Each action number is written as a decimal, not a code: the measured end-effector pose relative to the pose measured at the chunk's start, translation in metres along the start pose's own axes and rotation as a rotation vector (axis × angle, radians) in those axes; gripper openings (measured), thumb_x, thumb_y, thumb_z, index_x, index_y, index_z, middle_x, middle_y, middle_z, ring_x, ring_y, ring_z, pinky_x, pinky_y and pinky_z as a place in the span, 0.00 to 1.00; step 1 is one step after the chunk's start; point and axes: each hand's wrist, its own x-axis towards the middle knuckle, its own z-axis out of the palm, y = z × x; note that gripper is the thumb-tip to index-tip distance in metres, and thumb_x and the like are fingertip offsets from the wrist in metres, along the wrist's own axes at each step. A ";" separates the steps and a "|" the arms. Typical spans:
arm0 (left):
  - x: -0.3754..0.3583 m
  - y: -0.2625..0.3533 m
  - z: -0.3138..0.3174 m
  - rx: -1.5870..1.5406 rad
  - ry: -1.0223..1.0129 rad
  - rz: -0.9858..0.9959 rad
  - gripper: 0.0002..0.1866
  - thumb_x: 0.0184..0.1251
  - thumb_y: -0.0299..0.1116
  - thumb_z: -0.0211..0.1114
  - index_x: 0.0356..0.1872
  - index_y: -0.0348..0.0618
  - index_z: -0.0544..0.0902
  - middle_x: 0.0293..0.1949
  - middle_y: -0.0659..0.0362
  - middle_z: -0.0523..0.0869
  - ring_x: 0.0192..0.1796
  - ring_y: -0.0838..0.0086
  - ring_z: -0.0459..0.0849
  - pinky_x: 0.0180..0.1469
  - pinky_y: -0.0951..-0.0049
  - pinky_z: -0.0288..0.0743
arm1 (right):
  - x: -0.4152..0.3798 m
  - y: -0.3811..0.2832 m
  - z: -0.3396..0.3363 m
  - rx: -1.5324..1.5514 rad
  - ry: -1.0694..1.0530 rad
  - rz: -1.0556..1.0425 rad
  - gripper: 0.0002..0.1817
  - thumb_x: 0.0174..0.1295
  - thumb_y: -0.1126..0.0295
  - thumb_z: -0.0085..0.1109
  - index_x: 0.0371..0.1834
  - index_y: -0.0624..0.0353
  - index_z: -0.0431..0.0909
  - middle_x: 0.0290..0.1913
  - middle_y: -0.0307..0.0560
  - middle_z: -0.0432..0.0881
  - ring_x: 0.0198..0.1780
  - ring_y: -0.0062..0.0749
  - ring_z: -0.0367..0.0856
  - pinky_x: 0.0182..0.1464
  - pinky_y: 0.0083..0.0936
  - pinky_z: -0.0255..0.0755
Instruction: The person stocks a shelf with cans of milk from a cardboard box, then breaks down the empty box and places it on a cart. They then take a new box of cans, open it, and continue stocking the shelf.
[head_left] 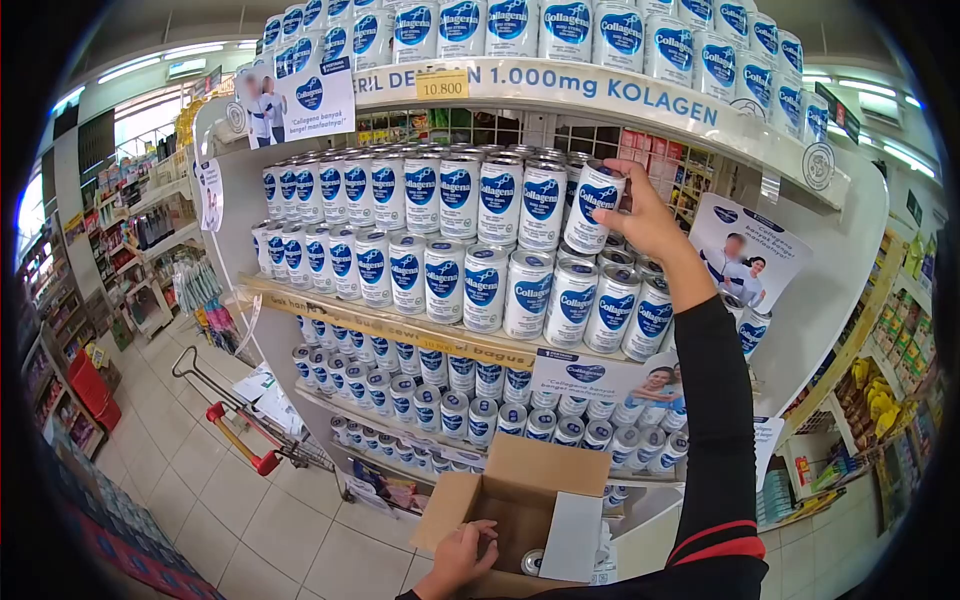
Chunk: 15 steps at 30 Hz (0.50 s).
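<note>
In my right hand (640, 215) is a white and blue Collagena drink can (592, 225), gripped between thumb and fingers. It stands upright at the right end of the upper layer of cans on the middle shelf, above the tops of the lower cans (575, 300). My left hand (462, 557) is at the left side of an open cardboard box (548, 466), fingers curled over its edge. Inside the box one can (533, 562) shows near the bottom; part of the interior is hidden.
Rows of cans fill the top shelf (620, 35) and the lower shelves (425, 400). Paper signs (600, 378) hang from the shelf fronts. A trolley with a red handle (240, 440) stands to the left on the tiled floor. Other store shelves (890, 370) line the right.
</note>
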 end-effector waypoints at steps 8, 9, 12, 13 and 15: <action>0.004 0.003 -0.001 0.011 0.006 0.002 0.16 0.46 0.29 0.62 0.38 0.40 0.72 0.28 0.63 0.81 0.23 0.74 0.78 0.25 0.76 0.71 | 0.005 0.015 0.005 0.001 0.015 -0.024 0.31 0.45 0.82 0.59 0.54 0.57 0.60 0.52 0.52 0.63 0.50 0.38 0.72 0.50 0.27 0.68; 0.004 0.003 -0.001 0.014 0.004 0.004 0.16 0.45 0.29 0.62 0.38 0.40 0.72 0.28 0.63 0.81 0.22 0.73 0.78 0.25 0.75 0.71 | 0.005 0.016 0.005 -0.001 0.014 -0.028 0.30 0.45 0.82 0.59 0.54 0.57 0.60 0.52 0.52 0.62 0.50 0.39 0.72 0.51 0.27 0.69; 0.004 0.003 -0.002 0.020 0.016 0.021 0.16 0.45 0.30 0.62 0.37 0.41 0.73 0.28 0.64 0.80 0.21 0.73 0.77 0.25 0.74 0.70 | 0.003 0.018 0.006 0.005 -0.015 -0.029 0.30 0.45 0.83 0.58 0.54 0.57 0.60 0.52 0.52 0.63 0.49 0.38 0.72 0.49 0.27 0.69; 0.004 0.004 -0.002 0.020 0.016 0.021 0.16 0.45 0.30 0.62 0.37 0.41 0.73 0.28 0.64 0.80 0.21 0.73 0.77 0.25 0.74 0.70 | 0.003 0.017 0.006 0.005 -0.015 -0.029 0.30 0.45 0.83 0.58 0.54 0.57 0.60 0.52 0.52 0.63 0.49 0.38 0.72 0.49 0.27 0.69; 0.004 0.005 -0.003 0.014 0.014 0.008 0.16 0.44 0.30 0.63 0.37 0.41 0.73 0.28 0.64 0.80 0.21 0.72 0.76 0.25 0.74 0.70 | 0.001 0.012 0.006 0.009 -0.027 0.019 0.30 0.46 0.82 0.58 0.54 0.57 0.60 0.52 0.53 0.65 0.48 0.38 0.74 0.48 0.27 0.70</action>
